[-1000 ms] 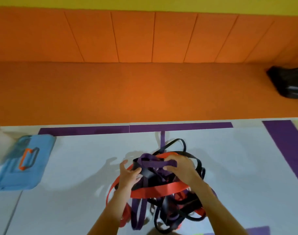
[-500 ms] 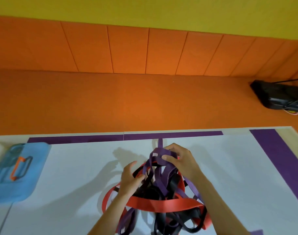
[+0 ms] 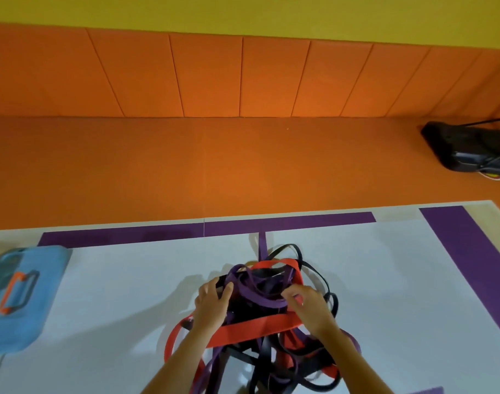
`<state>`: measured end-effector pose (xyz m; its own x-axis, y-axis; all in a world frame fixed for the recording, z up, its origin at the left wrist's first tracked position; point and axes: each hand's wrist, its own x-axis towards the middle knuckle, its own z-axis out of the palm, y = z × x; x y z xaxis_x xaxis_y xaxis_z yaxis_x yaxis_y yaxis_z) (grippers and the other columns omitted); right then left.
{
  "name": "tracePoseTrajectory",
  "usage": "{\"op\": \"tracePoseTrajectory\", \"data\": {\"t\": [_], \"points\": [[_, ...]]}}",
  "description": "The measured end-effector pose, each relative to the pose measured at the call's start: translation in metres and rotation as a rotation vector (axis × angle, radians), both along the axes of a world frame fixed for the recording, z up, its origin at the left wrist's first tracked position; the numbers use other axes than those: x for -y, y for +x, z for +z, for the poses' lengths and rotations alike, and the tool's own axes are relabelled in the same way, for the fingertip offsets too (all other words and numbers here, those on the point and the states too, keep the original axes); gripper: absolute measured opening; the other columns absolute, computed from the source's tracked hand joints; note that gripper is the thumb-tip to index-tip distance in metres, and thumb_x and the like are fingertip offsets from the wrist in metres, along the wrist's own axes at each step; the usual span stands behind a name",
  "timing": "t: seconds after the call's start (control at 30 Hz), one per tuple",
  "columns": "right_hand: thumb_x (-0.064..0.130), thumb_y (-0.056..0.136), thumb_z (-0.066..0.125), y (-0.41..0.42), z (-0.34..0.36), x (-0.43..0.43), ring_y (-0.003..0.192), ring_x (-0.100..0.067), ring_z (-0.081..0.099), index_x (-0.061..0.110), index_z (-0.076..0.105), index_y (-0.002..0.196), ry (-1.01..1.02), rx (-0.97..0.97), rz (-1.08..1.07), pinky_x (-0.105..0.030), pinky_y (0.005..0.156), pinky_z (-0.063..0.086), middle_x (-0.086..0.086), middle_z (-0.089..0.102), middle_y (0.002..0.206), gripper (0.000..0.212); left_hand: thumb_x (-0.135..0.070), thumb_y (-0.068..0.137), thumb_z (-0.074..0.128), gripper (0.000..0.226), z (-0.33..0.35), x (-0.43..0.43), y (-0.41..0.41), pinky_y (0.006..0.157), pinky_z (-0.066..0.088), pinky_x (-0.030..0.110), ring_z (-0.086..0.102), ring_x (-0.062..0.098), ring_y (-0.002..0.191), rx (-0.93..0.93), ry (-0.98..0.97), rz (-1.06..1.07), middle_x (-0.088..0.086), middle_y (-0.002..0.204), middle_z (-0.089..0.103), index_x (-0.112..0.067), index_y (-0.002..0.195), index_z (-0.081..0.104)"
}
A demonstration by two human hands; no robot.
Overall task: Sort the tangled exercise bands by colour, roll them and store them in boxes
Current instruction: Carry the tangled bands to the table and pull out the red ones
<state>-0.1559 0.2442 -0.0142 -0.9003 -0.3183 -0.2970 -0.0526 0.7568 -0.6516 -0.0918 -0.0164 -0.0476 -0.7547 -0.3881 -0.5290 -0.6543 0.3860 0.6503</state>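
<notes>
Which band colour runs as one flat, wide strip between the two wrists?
The red band: it spans flat from the left hand to the right hand, while purple bands and black bands twist in bunched loops.

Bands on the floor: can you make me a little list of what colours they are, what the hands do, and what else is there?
bands: one tangled pile on the white mat
colours: red, purple, black
left hand: grips the pile's left side
right hand: fingers curled into the pile's right side
rolled: none yet
also there: blue box at left, black thing far right
</notes>
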Motion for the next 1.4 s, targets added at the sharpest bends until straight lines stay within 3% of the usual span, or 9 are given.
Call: {"op": "tracePoseTrajectory", "data": {"t": [0.27,0.5,0.63,0.73,0.87,0.93,1.0,1.27,1.4], "points": [[0.017,0.098,0.062,-0.046,-0.007,-0.014,0.081,-0.006,0.067,0.029,0.065,0.115,0.009,-0.001,-0.15,-0.012,0.071,0.048,0.009,0.07,0.1,0.021,-0.023,0.097,0.077,0.088,-0.012,-0.016,-0.018,0.103,0.052,0.053,0.059,0.048,0.129,0.054,0.181,0.4,0.028,0.148,0.054,-0.012,0.164,0.021],[0.02,0.102,0.062,-0.064,-0.037,-0.023,0.136,-0.03,0.054,0.021,0.045,0.153,0.068,0.159,-0.158,-0.049,0.111,0.048,-0.004,0.054,0.15,0.054,0.011,0.092,0.069,0.076,0.015,-0.005,-0.03,0.099,0.058,0.06,0.066,0.039,0.121,-0.116,0.263,0.613,0.013,0.139,0.063,-0.018,0.157,0.042],[0.009,0.096,0.065,-0.075,-0.045,-0.014,0.11,-0.025,0.069,0.018,0.055,0.144,-0.041,0.167,-0.165,-0.038,0.093,0.057,-0.002,0.069,0.128,0.05,0.005,0.095,0.071,0.054,0.032,0.009,-0.028,0.074,0.063,0.027,0.07,0.017,0.109,-0.241,0.212,0.509,-0.011,0.121,0.071,-0.026,0.138,0.062],[0.011,0.09,0.07,-0.078,-0.047,-0.009,0.086,-0.022,0.07,0.018,0.064,0.119,-0.066,0.174,-0.248,-0.026,0.066,0.048,0.0,0.075,0.097,0.03,0.012,0.09,0.068,0.058,0.033,0.016,-0.02,0.08,0.062,0.034,0.07,0.02,0.111,-0.201,0.179,0.359,-0.009,0.121,0.072,-0.027,0.132,0.065],[0.011,0.084,0.077,-0.079,-0.049,-0.011,0.085,-0.025,0.071,0.01,0.073,0.095,-0.035,0.227,-0.147,-0.029,0.07,0.051,-0.002,0.075,0.086,0.012,0.002,0.094,0.07,0.042,0.023,0.018,-0.006,0.075,0.065,0.039,0.077,0.026,0.1,0.035,0.286,0.259,0.006,0.127,0.068,-0.017,0.131,0.064],[0.013,0.081,0.079,-0.076,-0.045,-0.013,0.085,-0.021,0.07,0.016,0.074,0.091,-0.013,0.233,-0.066,-0.028,0.075,0.053,0.001,0.074,0.087,0.011,-0.025,0.104,0.067,0.013,0.017,0.016,0.002,0.084,0.06,0.033,0.077,0.027,0.1,0.107,0.241,0.212,0.012,0.114,0.076,-0.013,0.105,0.073],[0.014,0.079,0.08,-0.068,-0.039,-0.015,0.081,-0.012,0.068,0.029,0.069,0.092,-0.024,0.201,-0.027,-0.013,0.07,0.046,0.01,0.07,0.087,0.024,-0.027,0.107,0.06,0.031,0.005,0.017,0.008,0.094,0.053,0.039,0.071,0.037,0.111,0.198,0.086,0.174,0.016,0.103,0.076,-0.015,0.081,0.073],[0.03,0.079,0.087,-0.02,-0.012,-0.027,0.082,0.0,0.072,0.041,0.065,0.095,-0.163,0.037,-0.165,-0.022,0.066,0.06,0.025,0.058,0.117,0.029,-0.027,0.101,0.068,0.048,-0.005,0.011,0.029,0.09,0.053,0.039,0.064,0.034,0.121,0.137,-0.11,0.116,0.017,0.137,0.06,-0.008,0.141,0.05],[0.035,0.08,0.084,-0.011,0.002,-0.023,0.08,0.003,0.071,0.043,0.065,0.105,-0.153,-0.025,-0.171,-0.018,0.062,0.059,0.02,0.069,0.101,0.033,-0.034,0.108,0.059,0.048,0.013,0.003,0.016,0.098,0.052,0.029,0.066,0.021,0.121,-0.142,-0.036,0.194,0.011,0.147,0.06,-0.013,0.15,0.05]]}}
